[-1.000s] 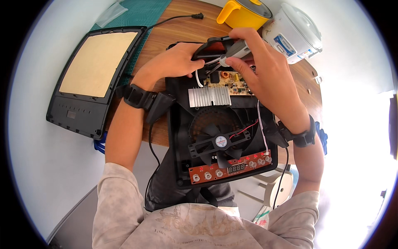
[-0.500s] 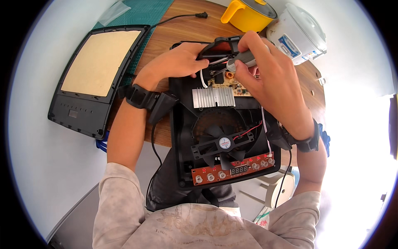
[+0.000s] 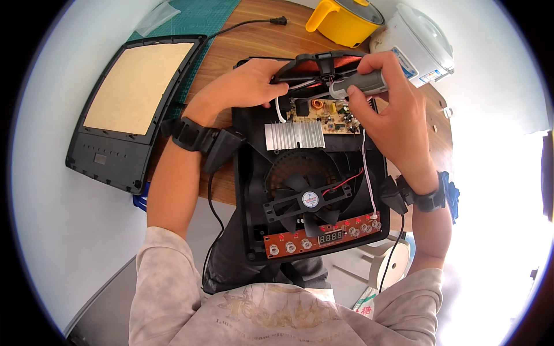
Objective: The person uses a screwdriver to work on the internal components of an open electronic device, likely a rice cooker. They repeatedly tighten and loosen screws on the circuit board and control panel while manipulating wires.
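An opened black appliance housing lies in front of me, holding a fan, a finned aluminium heatsink, a circuit board and a reddish button board with a display. At its top edge, my left hand grips a raised black frame with reddish copper showing inside; some fingertips are hidden. My right hand holds a grey-handled tool, apparently a screwdriver, angled leftward beneath that frame, over the circuit board. Where its tip sits is unclear. White wires run near my left fingers.
A detached black top panel with a beige sheet lies left, over a green mat. A power plug, yellow pot and white rice cooker stand or lie at the back of the wooden table. A stool is below.
My right hand has moved rightward with the grey tool, which now lies flatter, uncovering more of the frame's copper and the circuit board. My left hand has barely moved.
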Action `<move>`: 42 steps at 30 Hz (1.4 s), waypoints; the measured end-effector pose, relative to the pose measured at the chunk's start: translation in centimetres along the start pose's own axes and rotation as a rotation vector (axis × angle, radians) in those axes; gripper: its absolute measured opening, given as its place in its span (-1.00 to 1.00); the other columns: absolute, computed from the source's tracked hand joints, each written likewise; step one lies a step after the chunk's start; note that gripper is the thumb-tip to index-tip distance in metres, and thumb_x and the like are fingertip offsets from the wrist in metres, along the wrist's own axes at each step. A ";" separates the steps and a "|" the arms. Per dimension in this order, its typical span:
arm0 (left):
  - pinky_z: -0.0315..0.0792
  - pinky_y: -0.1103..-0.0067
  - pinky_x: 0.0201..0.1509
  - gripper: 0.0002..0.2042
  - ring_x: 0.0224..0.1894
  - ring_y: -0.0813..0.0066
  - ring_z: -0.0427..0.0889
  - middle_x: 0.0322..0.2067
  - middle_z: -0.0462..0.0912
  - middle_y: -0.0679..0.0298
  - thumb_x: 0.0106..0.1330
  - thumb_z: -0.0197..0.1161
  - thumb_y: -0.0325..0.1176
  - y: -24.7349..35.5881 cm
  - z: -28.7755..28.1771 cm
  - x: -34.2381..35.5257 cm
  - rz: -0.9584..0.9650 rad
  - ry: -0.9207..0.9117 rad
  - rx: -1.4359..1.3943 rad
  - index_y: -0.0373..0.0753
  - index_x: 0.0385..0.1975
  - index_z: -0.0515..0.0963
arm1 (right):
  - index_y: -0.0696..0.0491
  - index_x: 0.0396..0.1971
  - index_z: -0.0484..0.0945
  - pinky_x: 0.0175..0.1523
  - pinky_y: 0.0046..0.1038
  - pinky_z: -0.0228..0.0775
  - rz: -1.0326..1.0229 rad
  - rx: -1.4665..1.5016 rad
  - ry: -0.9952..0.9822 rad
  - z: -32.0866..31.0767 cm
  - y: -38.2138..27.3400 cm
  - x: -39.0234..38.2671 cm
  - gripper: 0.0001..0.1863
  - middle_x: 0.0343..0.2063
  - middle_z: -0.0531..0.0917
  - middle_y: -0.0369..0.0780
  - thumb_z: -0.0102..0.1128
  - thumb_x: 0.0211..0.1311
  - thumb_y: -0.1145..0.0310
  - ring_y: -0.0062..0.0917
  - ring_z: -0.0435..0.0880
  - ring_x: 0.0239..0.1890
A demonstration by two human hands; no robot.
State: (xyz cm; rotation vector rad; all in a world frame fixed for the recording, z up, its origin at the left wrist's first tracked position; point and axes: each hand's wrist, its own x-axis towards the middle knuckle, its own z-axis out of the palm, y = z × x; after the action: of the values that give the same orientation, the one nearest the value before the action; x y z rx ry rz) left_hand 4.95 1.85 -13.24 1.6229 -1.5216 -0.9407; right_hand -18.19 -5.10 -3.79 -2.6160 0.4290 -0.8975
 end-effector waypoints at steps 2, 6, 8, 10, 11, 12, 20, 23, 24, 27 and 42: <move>0.66 0.55 -0.28 -0.64 -0.34 0.53 0.61 -0.25 0.65 0.22 0.42 0.20 -0.33 0.1 -0.1 -0.1 -0.006 -0.006 0.001 -0.30 0.15 0.47 | 0.10 -0.18 0.42 -0.25 -0.47 0.56 -0.012 0.019 -0.007 0.2 0.1 -0.1 -0.73 -0.32 0.65 -0.18 0.29 0.15 0.54 -0.44 0.69 -0.40; 0.66 0.55 -0.28 -0.64 -0.34 0.54 0.61 -0.25 0.64 0.23 0.42 0.20 -0.33 0.2 0.0 -0.2 -0.014 -0.003 -0.010 -0.31 0.15 0.47 | 0.10 -0.17 0.42 -0.24 -0.46 0.57 -0.027 0.012 -0.013 0.2 0.0 -0.1 -0.72 -0.30 0.65 -0.18 0.28 0.16 0.55 -0.42 0.69 -0.39; 0.66 0.56 -0.29 -0.64 -0.34 0.54 0.61 -0.25 0.64 0.23 0.42 0.20 -0.33 0.1 0.0 -0.2 -0.008 -0.002 -0.014 -0.31 0.15 0.47 | 0.10 -0.16 0.42 -0.24 -0.46 0.56 -0.034 0.008 -0.017 0.2 0.1 -0.1 -0.72 -0.30 0.65 -0.18 0.29 0.16 0.55 -0.42 0.69 -0.39; 0.66 0.56 -0.29 -0.64 -0.34 0.54 0.61 -0.25 0.64 0.23 0.42 0.20 -0.32 0.1 0.0 -0.1 -0.007 0.000 -0.009 -0.31 0.15 0.47 | 0.09 -0.15 0.42 -0.24 -0.46 0.56 -0.040 0.000 -0.027 0.2 0.1 -0.1 -0.71 -0.30 0.65 -0.17 0.29 0.16 0.55 -0.41 0.70 -0.38; 0.66 0.56 -0.29 -0.64 -0.34 0.54 0.61 -0.25 0.64 0.24 0.42 0.20 -0.32 0.2 0.0 -0.2 -0.010 0.001 -0.002 -0.31 0.15 0.47 | 0.09 -0.15 0.42 -0.23 -0.45 0.56 -0.029 0.004 -0.028 0.2 0.2 -0.1 -0.70 -0.31 0.65 -0.17 0.29 0.15 0.54 -0.40 0.70 -0.38; 0.66 0.56 -0.29 -0.64 -0.34 0.54 0.61 -0.26 0.64 0.24 0.42 0.20 -0.32 0.2 0.1 -0.2 -0.013 0.002 0.005 -0.30 0.15 0.47 | 0.09 -0.14 0.42 -0.23 -0.45 0.56 -0.019 0.007 -0.030 0.2 0.2 -0.1 -0.70 -0.31 0.65 -0.17 0.30 0.15 0.54 -0.40 0.71 -0.37; 0.65 0.56 -0.29 -0.64 -0.36 0.55 0.59 -0.31 0.60 0.26 0.43 0.19 -0.32 0.3 0.0 -0.3 0.001 -0.001 -0.003 -0.30 0.16 0.46 | 0.08 -0.12 0.41 -0.24 -0.44 0.55 -0.011 0.020 -0.032 0.4 0.2 0.0 -0.67 -0.33 0.65 -0.15 0.30 0.14 0.53 -0.38 0.72 -0.35; 0.65 0.57 -0.29 -0.64 -0.37 0.55 0.59 -0.32 0.60 0.26 0.43 0.19 -0.32 0.2 0.1 -0.2 0.014 0.005 -0.004 -0.30 0.16 0.46 | 0.08 -0.12 0.41 -0.25 -0.45 0.55 -0.016 0.017 -0.026 0.4 0.2 0.0 -0.67 -0.35 0.65 -0.15 0.29 0.14 0.54 -0.38 0.72 -0.36; 0.65 0.57 -0.29 -0.64 -0.38 0.55 0.59 -0.32 0.60 0.26 0.43 0.19 -0.31 0.1 0.1 -0.2 0.019 0.007 -0.005 -0.30 0.16 0.46 | 0.08 -0.12 0.41 -0.25 -0.45 0.55 -0.015 0.019 -0.027 0.4 0.2 0.0 -0.67 -0.35 0.65 -0.15 0.29 0.13 0.54 -0.38 0.71 -0.37; 0.65 0.57 -0.29 -0.64 -0.38 0.55 0.59 -0.33 0.60 0.25 0.43 0.19 -0.31 0.3 0.0 -0.3 0.010 0.004 0.010 -0.30 0.15 0.46 | 0.08 -0.12 0.41 -0.26 -0.45 0.55 -0.005 0.027 -0.029 0.4 0.3 0.0 -0.67 -0.37 0.64 -0.16 0.29 0.13 0.54 -0.39 0.70 -0.39; 0.61 0.57 -0.32 -0.65 -0.45 0.56 0.59 -0.39 0.59 0.27 0.43 0.20 -0.29 0.1 0.0 -0.2 0.020 0.008 0.040 -0.32 0.12 0.47 | 0.10 -0.13 0.41 -0.28 -0.46 0.54 0.001 0.028 -0.002 0.5 0.7 -0.3 -0.69 -0.39 0.64 -0.18 0.30 0.16 0.51 -0.40 0.71 -0.40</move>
State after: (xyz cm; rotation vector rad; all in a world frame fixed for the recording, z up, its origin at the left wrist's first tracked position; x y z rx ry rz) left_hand 4.92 2.04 -13.13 1.6347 -1.5577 -0.8966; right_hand -18.27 -5.50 -4.59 -2.5912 0.4145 -0.8936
